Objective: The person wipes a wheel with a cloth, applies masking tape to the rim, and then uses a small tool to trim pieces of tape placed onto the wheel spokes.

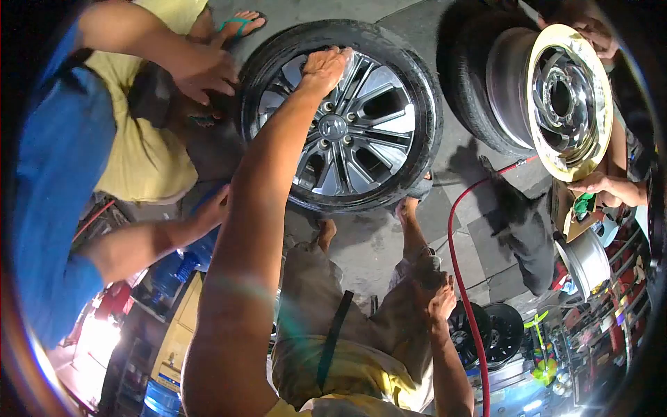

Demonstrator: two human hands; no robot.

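My left hand (325, 69) is stretched forward, lying palm down on the upper part of the alloy wheel (332, 127), its fingers flat against the rim. A black tire (424, 90) surrounds the wheel, which faces me above my feet. Near my knee at the lower right, my right hand (441, 300) has curled fingers around something dark and small that I cannot make out. The red hose (455, 243) runs just to the right of that hand.
At left a person in blue (62, 153) reaches toward the tire. Another person's hand (590, 183) touches a polished rim (570, 104) at right, beside another tire (469, 76). A black dog (521, 229) is on the floor. Dark rims (501, 333) lie lower right.
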